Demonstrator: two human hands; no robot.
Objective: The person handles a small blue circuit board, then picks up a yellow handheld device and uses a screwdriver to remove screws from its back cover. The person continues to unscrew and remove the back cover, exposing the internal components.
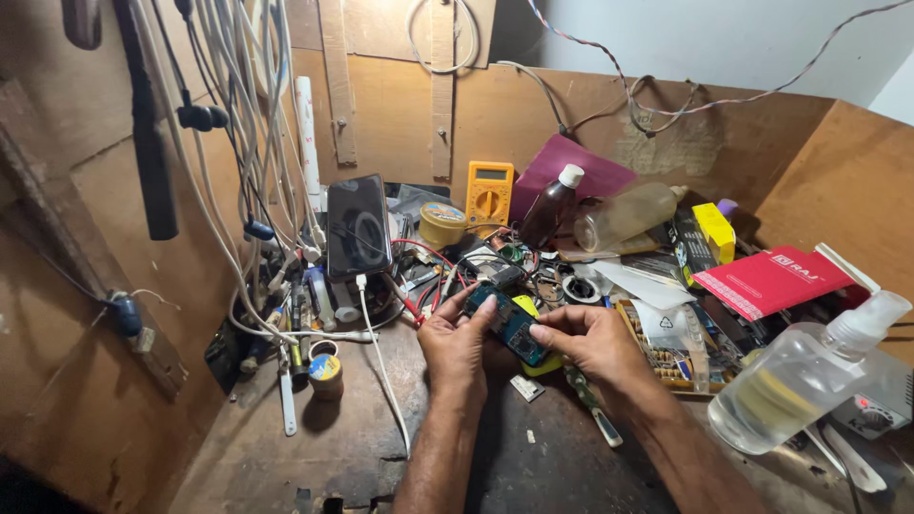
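Note:
Both my hands hold a small blue-green circuit board over a dark wooden workbench. My left hand grips its left end with the thumb on top. My right hand pinches its right end, forefinger pressed on the board. A yellow piece shows under the board. A small white chip lies on the bench just below my hands.
A phone leans at the back left with a white cable running down. A yellow multimeter, a brown bottle, a clear spray bottle, a red box, solder tins and tools crowd the bench. Wires hang at left.

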